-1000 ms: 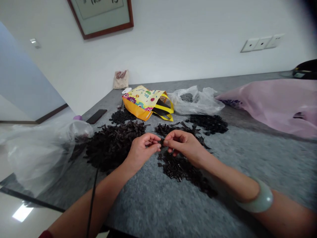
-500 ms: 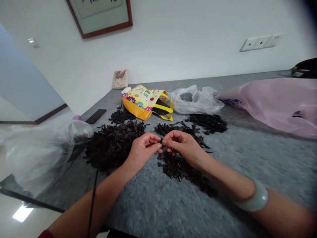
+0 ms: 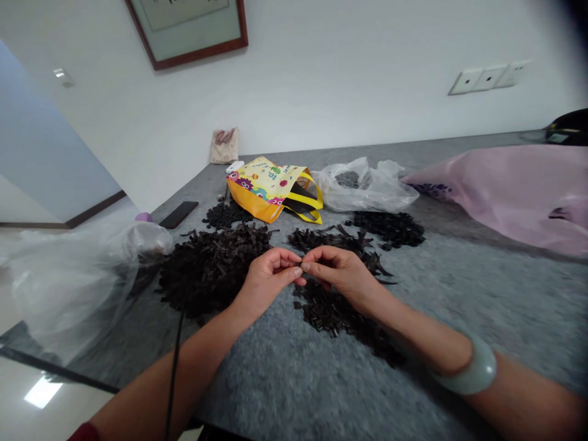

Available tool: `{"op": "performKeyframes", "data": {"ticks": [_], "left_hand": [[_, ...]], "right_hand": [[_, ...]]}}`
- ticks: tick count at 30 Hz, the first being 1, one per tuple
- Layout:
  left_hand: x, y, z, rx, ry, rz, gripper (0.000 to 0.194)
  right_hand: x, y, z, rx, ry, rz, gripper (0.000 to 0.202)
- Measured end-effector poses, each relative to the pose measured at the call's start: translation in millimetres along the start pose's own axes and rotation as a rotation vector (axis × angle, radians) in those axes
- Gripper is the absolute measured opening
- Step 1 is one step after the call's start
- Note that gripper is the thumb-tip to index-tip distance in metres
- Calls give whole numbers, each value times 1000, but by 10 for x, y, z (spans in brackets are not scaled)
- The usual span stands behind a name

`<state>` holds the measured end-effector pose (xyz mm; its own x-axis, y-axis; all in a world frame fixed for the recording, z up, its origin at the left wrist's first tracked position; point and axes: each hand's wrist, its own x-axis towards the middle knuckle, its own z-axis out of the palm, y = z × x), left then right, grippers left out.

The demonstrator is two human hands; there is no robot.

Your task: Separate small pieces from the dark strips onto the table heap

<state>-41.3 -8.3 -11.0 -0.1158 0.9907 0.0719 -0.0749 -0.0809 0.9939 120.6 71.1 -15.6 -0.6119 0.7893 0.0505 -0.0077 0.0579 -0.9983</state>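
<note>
My left hand [image 3: 271, 275] and my right hand [image 3: 334, 269] meet fingertip to fingertip over the table. Both are closed in a pinch on a small dark piece [image 3: 301, 263], mostly covered by the fingers and too small to make out. Left of my hands lies a large heap of black strips [image 3: 214, 263]. Beyond my right hand spreads a smaller bunch of black strips [image 3: 321, 236]. Below it, partly under my right hand, is a pile of short black folded pieces [image 3: 331, 311]. A pile of small black rings or buckles [image 3: 390, 228] sits farther back.
A yellow patterned bag [image 3: 271, 187] and an open clear plastic bag [image 3: 362, 187] stand at the back of the grey table [image 3: 478, 294]. A pink bag [image 3: 509, 190] lies right. At left are a phone [image 3: 179, 214], another plastic bag [image 3: 73, 288] and a dark cord [image 3: 174, 361].
Both hands stay pinched together at nearly the same spot, with the fingertips slightly closer. The whole view has shifted very slightly.
</note>
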Motion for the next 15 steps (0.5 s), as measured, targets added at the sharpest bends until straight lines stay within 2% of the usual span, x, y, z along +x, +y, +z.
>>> {"op": "performKeyframes", "data": {"ticks": [7, 15], "left_hand": [[11, 1, -44, -182, -51, -118, 16], [24, 7, -31, -135, -13, -145, 13]], "right_hand": [[-38, -61, -58, 109, -57, 74, 33], [-80, 5, -43, -63, -87, -108, 24]]}}
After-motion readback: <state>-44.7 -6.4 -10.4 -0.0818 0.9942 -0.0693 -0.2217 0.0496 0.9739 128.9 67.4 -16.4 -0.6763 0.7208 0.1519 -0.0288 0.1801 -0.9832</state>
